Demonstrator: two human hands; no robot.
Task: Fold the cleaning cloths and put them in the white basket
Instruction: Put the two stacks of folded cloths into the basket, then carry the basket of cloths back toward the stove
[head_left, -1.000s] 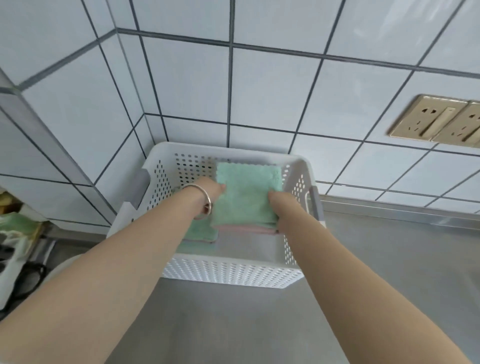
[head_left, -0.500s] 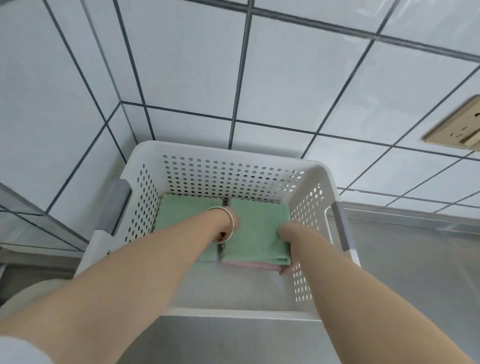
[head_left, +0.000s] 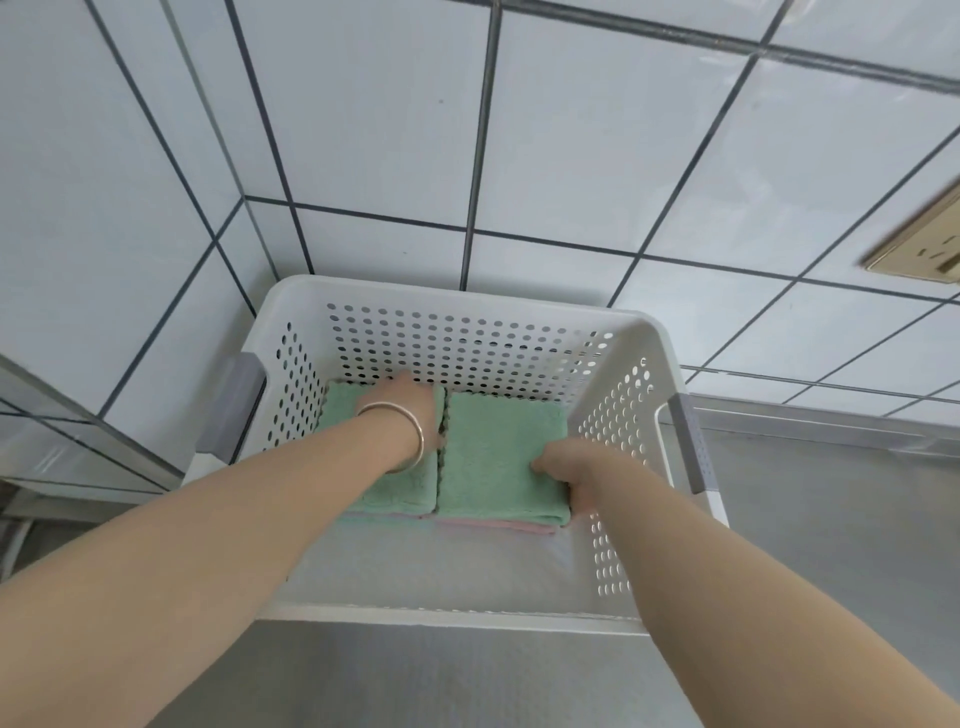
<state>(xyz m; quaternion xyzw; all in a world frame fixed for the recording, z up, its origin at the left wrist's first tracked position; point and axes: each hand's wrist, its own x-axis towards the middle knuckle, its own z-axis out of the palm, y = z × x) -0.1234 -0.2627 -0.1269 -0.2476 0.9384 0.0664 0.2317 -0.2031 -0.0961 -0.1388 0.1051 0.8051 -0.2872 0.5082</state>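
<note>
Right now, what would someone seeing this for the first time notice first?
Two bare arms reach into a white basket set in a tiled corner. Inside, two folded green cloths lie side by side on pink ones: the left hand, a bangle on its wrist, rests on the left cloth; the right hand grips the right cloth's near corner. A gold socket sits on the wall at right.

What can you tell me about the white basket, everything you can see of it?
The white basket is a rectangular plastic bin with rounded corners and walls perforated with round holes. Grey handles sit on its left and right rims. It stands upright on a grey counter, pushed into the corner of a tiled wall. Inside, folded green cloths lie side by side on pink ones. The left hand and right hand reach in onto them.
</note>
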